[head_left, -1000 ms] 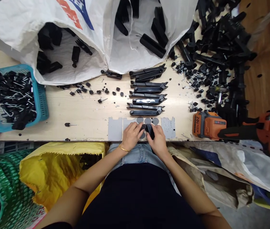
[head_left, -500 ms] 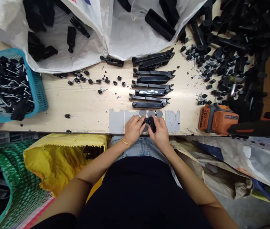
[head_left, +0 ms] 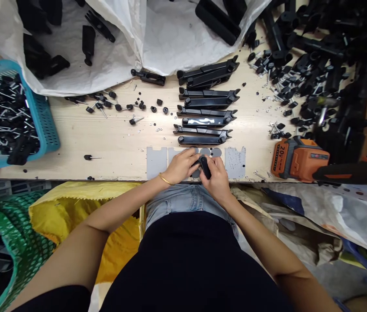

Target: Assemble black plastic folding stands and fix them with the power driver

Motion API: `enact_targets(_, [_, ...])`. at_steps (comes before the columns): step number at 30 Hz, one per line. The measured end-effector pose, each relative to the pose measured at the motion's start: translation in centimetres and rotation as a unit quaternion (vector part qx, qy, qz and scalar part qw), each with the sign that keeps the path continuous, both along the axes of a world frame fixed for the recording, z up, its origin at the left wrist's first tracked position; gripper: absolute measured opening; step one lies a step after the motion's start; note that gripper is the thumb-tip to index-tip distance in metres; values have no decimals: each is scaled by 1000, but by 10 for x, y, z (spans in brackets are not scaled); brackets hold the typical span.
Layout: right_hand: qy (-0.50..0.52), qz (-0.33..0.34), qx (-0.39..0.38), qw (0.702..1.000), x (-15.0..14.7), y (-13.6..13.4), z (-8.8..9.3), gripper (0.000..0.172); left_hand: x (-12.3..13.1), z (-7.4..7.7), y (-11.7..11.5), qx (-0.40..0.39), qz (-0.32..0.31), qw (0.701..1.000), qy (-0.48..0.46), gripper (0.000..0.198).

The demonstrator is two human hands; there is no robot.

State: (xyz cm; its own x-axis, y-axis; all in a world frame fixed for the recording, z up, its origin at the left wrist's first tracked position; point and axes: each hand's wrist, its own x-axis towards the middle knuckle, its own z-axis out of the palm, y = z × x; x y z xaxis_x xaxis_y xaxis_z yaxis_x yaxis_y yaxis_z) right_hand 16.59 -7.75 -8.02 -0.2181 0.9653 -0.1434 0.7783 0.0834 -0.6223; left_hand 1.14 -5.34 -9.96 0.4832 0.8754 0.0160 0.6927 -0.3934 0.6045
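Note:
Close to the bench's front edge, my right hand is wrapped round an elongated black plastic part with a rounded end. My left hand lies against that part's upper end, its fingers closed on a small black piece that they mostly hide. Grey pads lie on the bench under and beside both hands. Beyond the hands, several long black plastic arms with forked ends lie in a stack of rows.
A blue basket of black knob screws stands left. An orange cordless tool lies right, below heaped black parts. White sacks holding black parts line the back. Loose knobs are scattered mid-bench. A yellow sack hangs below.
My left hand has turned so its fingers lie over the top of the part, and its wrist has shifted left and up. The small black piece is now more hidden. The view has shifted slightly.

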Motion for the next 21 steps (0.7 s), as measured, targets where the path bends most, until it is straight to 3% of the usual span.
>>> enact_targets(5, [2,-2,-5,1000,0,-1,2,50,10,3,-2,-19,73,997,4,28])
enact_targets(9, [4,-4,-16,1000,0,-2,2,53,15,4,-1,-32,45,998,2,26])
enact_targets(13, [-2,-6,-22,1000,2,-3,0,55,19,2,-3,-17,105,994,-8,29])
enact_targets(21, [-10,-11,-21,1000,-2,-4,-1,56,18,-6,-7,26,104,992,-62,31])
